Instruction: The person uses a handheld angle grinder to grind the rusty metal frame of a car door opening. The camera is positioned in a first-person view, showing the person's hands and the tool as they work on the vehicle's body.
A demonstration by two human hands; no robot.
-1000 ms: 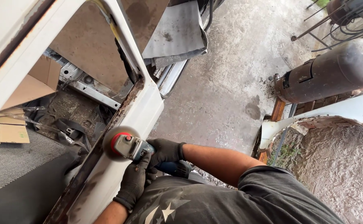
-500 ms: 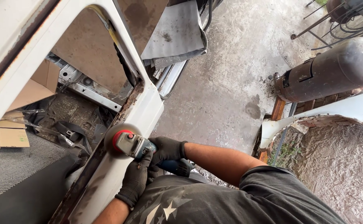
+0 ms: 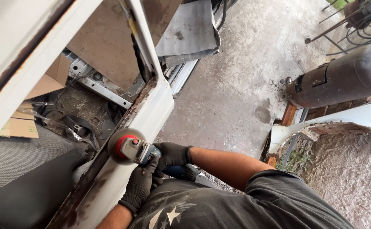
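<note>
Hands (image 3: 151,174), two, on one grinder (image 3: 134,149)

Right of the white car sill (image 3: 151,114), bare concrete floor (image 3: 236,85) leaves open passage. Left of the sill, the cabin opening is crowded by cardboard (image 3: 20,123) and a seat belt (image 3: 77,127). Beyond the floor, well apart from the sill, a rusty cylinder (image 3: 342,80) blocks the way.

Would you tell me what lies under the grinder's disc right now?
The disc sits on the rusty edge of the white car panel. Both gloved hands, left hand and right hand, grip the grinder. The metal beneath the disc is hidden.
</note>
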